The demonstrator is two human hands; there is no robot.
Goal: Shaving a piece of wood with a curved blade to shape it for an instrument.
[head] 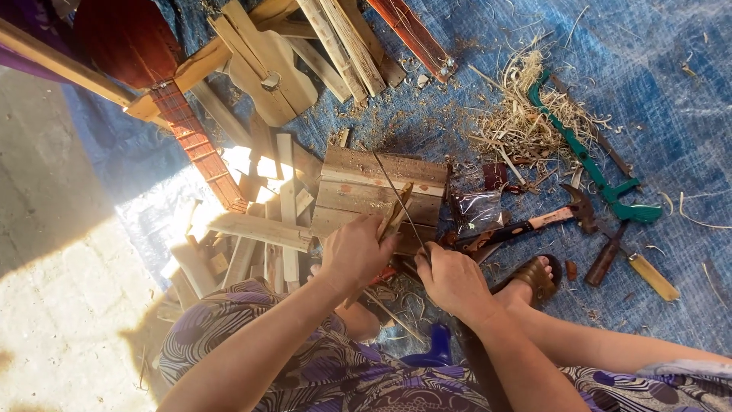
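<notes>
My left hand (354, 252) grips a small piece of wood (396, 214) held upright against a flat wooden block (381, 187). My right hand (451, 278) is closed around the handle of a long thin blade (396, 202) that slants up across the wood piece. Both hands work close together over my lap, above a foot in a brown sandal (534, 278).
Wood offcuts (259, 229) lie piled to the left on a blue tarp (663, 91). A hammer (549, 217), a green saw frame (591, 164), a chisel with a yellow handle (652, 276) and shavings (526, 114) lie to the right. Instrument bodies and necks (191, 141) rest at the top left.
</notes>
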